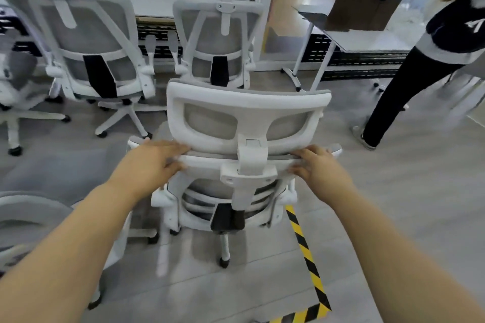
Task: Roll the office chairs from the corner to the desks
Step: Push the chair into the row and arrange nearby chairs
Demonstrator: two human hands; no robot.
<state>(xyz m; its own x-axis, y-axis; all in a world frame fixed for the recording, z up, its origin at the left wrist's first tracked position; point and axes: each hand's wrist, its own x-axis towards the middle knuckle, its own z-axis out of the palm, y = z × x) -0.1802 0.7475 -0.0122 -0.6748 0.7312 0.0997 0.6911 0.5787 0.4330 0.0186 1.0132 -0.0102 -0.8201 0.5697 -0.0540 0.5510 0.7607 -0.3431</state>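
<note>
Smooth grey floor [420, 170] lies open right of the hands. The left hand [154, 157] and right hand [319, 165] curl over the top rail of a white-framed, grey-mesh office chair [246, 102]; matching chairs [217, 42] crowd just beyond, a desk [367, 37] beyond-right.
</note>
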